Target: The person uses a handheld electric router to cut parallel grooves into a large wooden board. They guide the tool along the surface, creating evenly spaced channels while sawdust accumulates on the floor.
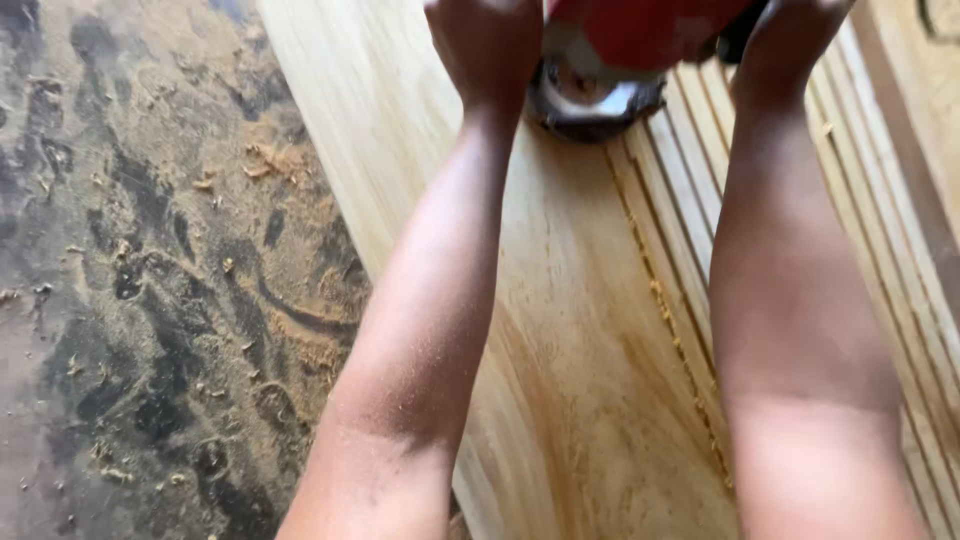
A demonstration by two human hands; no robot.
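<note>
Hands meet at twelve o'clock in the head view: the left hand point(487, 45) and the right hand point(790, 40) both grasp a red power saw point(640, 40) resting on a pale wooden board point(590, 350). Cut strips point(690, 190) lie at one o'clock beside the blade; sawdust-strewn floor point(150, 300) spreads at nine o'clock.

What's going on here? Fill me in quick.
A person holds a red power saw with a round metal blade guard in both hands, left hand and right hand gripping it at the top edge of the view. The saw sits on a wide pale wooden board, beside a row of narrow cut wooden strips. Sawdust dusts the forearms, the cut line and the dark, stained floor to the left.
</note>
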